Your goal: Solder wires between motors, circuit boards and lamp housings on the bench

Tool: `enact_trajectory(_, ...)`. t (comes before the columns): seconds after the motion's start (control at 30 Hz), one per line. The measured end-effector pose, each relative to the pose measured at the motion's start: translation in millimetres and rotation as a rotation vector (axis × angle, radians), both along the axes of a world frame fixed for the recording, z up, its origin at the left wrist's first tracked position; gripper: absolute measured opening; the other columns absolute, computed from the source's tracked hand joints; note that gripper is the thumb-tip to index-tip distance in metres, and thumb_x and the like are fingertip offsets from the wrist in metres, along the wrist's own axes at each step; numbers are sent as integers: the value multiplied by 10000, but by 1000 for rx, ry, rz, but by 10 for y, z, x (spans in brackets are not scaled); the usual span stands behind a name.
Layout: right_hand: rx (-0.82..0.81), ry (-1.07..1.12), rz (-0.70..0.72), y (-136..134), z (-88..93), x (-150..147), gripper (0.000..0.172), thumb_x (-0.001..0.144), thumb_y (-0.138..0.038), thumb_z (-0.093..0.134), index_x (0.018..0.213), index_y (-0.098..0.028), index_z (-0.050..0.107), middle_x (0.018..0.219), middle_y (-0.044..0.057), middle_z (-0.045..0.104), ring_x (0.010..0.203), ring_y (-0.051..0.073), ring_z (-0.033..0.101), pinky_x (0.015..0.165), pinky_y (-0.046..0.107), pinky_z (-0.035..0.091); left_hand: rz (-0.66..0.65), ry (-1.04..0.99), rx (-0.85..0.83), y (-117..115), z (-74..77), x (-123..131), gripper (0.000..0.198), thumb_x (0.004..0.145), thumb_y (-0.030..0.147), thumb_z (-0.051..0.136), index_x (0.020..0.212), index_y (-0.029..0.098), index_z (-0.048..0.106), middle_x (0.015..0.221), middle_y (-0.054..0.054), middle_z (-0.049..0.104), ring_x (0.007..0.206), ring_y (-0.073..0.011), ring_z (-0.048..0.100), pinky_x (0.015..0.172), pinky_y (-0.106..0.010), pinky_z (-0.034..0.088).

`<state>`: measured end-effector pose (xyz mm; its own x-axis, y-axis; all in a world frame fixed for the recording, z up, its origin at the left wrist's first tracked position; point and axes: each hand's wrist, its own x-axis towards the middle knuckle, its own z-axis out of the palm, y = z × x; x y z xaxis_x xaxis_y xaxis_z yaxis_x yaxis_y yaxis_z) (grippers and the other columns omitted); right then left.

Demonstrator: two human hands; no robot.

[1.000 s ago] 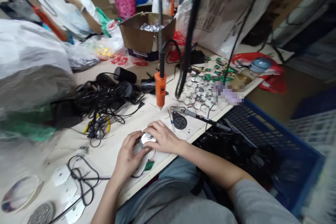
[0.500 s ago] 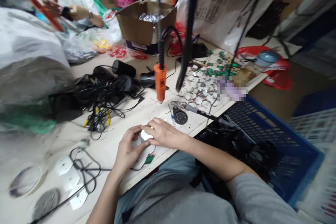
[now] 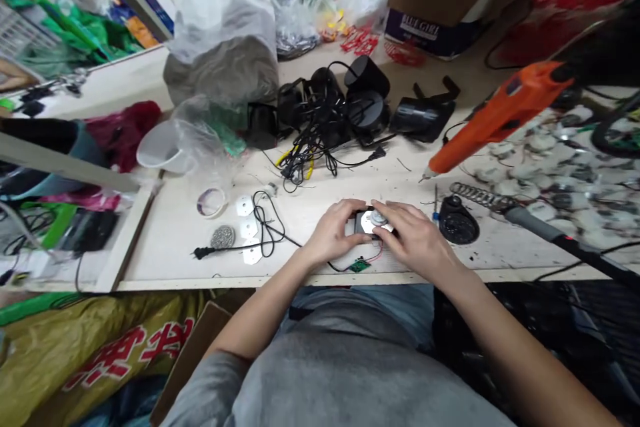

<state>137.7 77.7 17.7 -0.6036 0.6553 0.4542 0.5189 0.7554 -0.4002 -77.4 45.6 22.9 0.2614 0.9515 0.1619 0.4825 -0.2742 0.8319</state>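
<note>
Head camera, far left: a yellow sack [image 3: 100, 340] with red characters lay below the counter [image 3: 165, 267]. Up on the counter sat a tape roll [image 3: 211, 193], lying flat, and just below it a ball of metal wool [image 3: 223, 237]. Three white plates [image 3: 249, 227] lay in a column beside that, with a looped black cord [image 3: 273, 232] next to them, its plug reaching out to the left. Farther back I had a tangle of black cables and housings [image 3: 340, 107].

Near the front edge, my left hand [image 3: 334, 233] was curved around the left side of a small black case [image 3: 359, 221] — fingers at its far edge, thumb at its near one. A white plate [image 3: 370, 221] showed on top of the case, and a silvery disc [image 3: 379, 217] sat over that plate. Just in front lay a green circuit board [image 3: 359, 265], red wire running from it toward the case. My right hand [image 3: 415, 237] held the disc from the right, fingers above it and thumb below.

Past that hand, an orange screwdriver [image 3: 493, 120] hung tilted, tip down — then came a black teardrop-shaped piece [image 3: 457, 220], a metal spring [image 3: 475, 195], a soldering iron [image 3: 545, 233] and many whitish round parts [image 3: 545, 167].
</note>
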Motion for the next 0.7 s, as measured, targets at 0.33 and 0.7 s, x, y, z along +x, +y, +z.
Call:
enact_trajectory(0.33, 2, 123, -165, -58, -127, 22, 279, 1002, -315, 571, 1205, -179, 707, 1053, 132, 620, 992, 283, 625, 857, 462, 560, -24, 0, 3, 28, -21, -8, 448, 790, 389, 852, 1142, 204, 648, 1314, -127, 659, 1247, -282, 623, 1077, -458, 499)
enact_trajectory(0.7, 44, 151, -127, -114, -201, 36, 414, 990, -293, 612, 1393, -198, 589, 1177, 153, 626, 1080, 294, 629, 908, 462, 570, -31, 4, -46, 12, 20, -23, 418, 820, 364, 827, 1168, 221, 644, 1360, -116, 639, 1282, -278, 607, 1087, -459, 503)
